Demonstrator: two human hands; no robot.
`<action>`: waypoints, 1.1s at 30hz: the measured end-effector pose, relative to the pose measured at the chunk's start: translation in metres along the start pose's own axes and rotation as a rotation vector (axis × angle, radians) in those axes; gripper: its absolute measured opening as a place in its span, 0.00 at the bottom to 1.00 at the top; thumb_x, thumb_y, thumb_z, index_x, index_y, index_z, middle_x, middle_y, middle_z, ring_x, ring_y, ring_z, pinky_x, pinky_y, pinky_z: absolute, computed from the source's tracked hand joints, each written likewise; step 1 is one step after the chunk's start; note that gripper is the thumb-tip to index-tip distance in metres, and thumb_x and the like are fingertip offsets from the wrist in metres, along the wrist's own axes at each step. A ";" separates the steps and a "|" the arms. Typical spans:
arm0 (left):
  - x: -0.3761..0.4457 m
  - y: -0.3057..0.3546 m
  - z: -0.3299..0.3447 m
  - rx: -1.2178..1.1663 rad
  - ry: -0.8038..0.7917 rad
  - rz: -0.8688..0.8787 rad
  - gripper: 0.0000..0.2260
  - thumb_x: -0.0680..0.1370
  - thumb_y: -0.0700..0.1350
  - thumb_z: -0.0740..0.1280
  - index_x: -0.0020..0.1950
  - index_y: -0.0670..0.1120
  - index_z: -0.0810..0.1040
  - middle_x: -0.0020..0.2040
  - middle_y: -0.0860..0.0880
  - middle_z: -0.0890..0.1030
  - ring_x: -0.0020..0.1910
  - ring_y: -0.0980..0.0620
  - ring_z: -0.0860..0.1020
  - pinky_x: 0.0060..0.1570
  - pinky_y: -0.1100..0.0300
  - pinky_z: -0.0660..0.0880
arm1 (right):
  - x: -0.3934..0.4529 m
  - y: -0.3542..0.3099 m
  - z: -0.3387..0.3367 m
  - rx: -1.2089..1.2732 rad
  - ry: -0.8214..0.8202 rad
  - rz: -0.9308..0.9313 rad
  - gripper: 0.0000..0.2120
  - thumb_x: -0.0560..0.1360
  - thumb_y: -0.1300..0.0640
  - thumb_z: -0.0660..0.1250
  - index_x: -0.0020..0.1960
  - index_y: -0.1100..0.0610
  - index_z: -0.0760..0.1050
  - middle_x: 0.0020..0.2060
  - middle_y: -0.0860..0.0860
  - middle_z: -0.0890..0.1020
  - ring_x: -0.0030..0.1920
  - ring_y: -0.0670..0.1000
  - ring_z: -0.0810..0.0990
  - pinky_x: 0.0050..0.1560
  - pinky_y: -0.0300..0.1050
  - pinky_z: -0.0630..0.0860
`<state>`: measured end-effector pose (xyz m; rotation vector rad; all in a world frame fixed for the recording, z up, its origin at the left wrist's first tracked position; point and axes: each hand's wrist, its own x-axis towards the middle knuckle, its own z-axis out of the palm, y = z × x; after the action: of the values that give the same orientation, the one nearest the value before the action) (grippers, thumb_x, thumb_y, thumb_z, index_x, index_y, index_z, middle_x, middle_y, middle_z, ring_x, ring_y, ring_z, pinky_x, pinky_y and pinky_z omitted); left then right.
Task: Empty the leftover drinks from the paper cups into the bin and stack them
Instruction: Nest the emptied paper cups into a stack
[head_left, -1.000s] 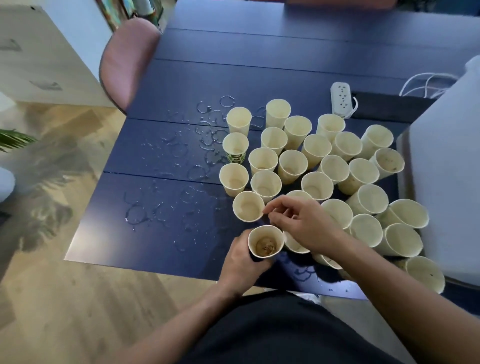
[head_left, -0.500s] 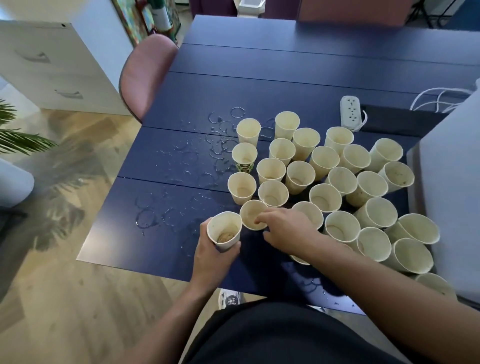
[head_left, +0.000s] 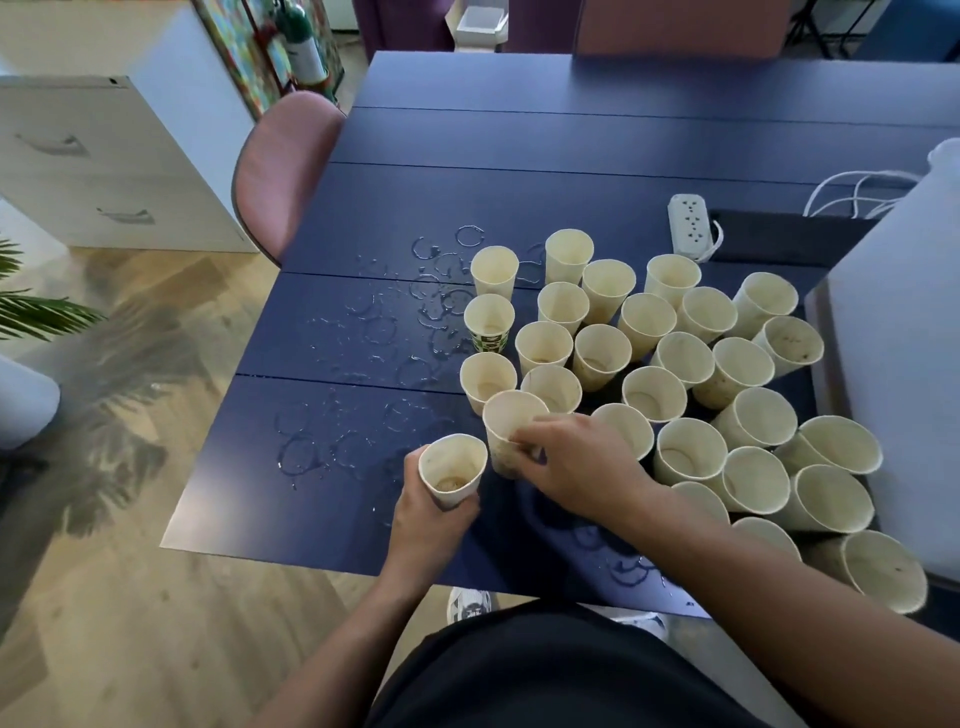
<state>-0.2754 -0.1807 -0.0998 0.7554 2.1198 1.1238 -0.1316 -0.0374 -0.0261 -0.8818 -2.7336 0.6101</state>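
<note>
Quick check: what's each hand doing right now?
Left hand: holds a paper cup with brown dregs.
Right hand: grips a second paper cup at the cluster's near edge.

The left hand grips a paper cup holding brown dregs. Just beside that cup, the right hand pinches a second cup. Beyond it the table carries a cup cluster.

We see dark blue table, wet rings on it, white power strip, pink chair, white drawer cabinet.
</note>
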 end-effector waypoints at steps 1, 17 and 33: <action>0.001 0.000 0.000 -0.004 -0.012 -0.013 0.28 0.72 0.42 0.77 0.62 0.59 0.67 0.54 0.64 0.78 0.52 0.65 0.77 0.49 0.62 0.72 | 0.001 -0.006 -0.009 0.030 0.101 -0.017 0.09 0.76 0.48 0.66 0.46 0.51 0.82 0.38 0.49 0.82 0.39 0.56 0.80 0.33 0.47 0.74; 0.027 0.025 0.014 -0.059 -0.139 0.079 0.27 0.66 0.52 0.77 0.61 0.63 0.69 0.51 0.52 0.83 0.49 0.46 0.83 0.50 0.38 0.80 | 0.006 -0.020 -0.029 0.127 0.255 -0.299 0.08 0.78 0.54 0.67 0.52 0.52 0.85 0.39 0.47 0.82 0.37 0.54 0.76 0.40 0.48 0.76; 0.017 0.036 -0.005 -0.080 -0.051 -0.005 0.27 0.67 0.49 0.77 0.56 0.67 0.66 0.51 0.56 0.82 0.50 0.54 0.81 0.52 0.48 0.80 | 0.035 -0.028 -0.025 0.262 -0.033 -0.153 0.17 0.80 0.40 0.60 0.63 0.45 0.79 0.50 0.42 0.81 0.40 0.38 0.72 0.47 0.44 0.74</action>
<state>-0.2826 -0.1540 -0.0704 0.7338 2.0210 1.1680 -0.1661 -0.0293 0.0109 -0.6008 -2.6362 0.9310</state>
